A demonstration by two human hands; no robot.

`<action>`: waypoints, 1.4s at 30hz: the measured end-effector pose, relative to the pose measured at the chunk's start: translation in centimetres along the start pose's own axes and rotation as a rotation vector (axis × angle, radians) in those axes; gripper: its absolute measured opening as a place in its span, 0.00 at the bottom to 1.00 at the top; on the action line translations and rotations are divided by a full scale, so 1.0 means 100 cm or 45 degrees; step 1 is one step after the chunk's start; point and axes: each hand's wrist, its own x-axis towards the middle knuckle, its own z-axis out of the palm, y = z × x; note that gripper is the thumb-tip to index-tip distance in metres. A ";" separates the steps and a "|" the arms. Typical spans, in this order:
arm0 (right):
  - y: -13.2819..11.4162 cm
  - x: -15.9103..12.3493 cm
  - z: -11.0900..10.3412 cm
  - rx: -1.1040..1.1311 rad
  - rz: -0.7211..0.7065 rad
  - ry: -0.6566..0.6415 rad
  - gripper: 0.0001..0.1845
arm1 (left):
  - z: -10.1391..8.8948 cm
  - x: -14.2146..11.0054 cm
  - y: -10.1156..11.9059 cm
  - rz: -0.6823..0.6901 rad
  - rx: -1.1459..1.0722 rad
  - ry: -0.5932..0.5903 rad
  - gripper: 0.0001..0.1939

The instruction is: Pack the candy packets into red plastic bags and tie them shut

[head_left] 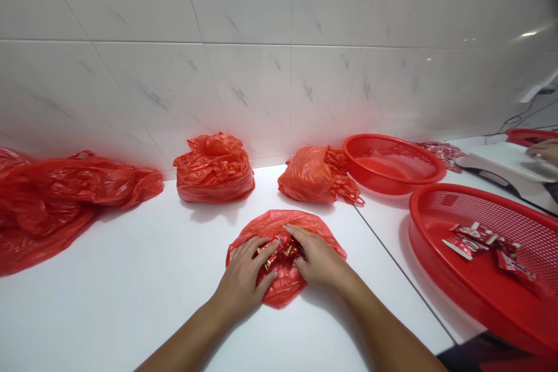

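Note:
A red plastic bag point(279, 225) lies flat on the white table in front of me, with a small heap of red and gold wrapped sweets point(283, 247) on it. My left hand point(244, 273) rests on the bag's left side, fingers curled against the sweets. My right hand point(316, 258) presses on the heap from the right, fingers bent over it. Both hands hold the sweets together between them.
Two filled red bags point(214, 168) point(314, 175) stand near the tiled wall, and a large crumpled red bag point(56, 197) lies at the left. Two red mesh baskets point(392, 163) point(488, 296) sit at the right, the nearer holding several sweets. Another person's hand point(544, 151) is by a scale point(510, 171).

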 end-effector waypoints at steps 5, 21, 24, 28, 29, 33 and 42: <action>0.004 0.004 0.001 0.224 -0.114 0.239 0.45 | 0.001 0.000 -0.002 -0.031 -0.021 0.006 0.29; -0.015 -0.002 -0.010 0.519 0.010 0.212 0.22 | 0.000 -0.005 0.004 0.087 -0.077 -0.091 0.32; -0.021 -0.006 -0.012 0.483 -0.072 0.030 0.30 | 0.000 -0.003 0.003 0.060 -0.088 -0.049 0.32; -0.017 -0.001 -0.017 0.344 -0.170 0.373 0.22 | -0.001 0.001 -0.002 -0.072 -0.073 -0.030 0.31; -0.013 0.002 -0.019 0.283 -0.159 0.502 0.19 | -0.001 0.002 -0.005 -0.103 -0.067 -0.014 0.31; 0.006 0.009 -0.030 0.024 -0.020 0.750 0.17 | -0.005 0.005 -0.016 -0.164 -0.075 0.093 0.29; 0.040 0.012 -0.043 -0.119 0.344 0.593 0.16 | -0.037 0.008 -0.031 -0.190 0.121 0.409 0.31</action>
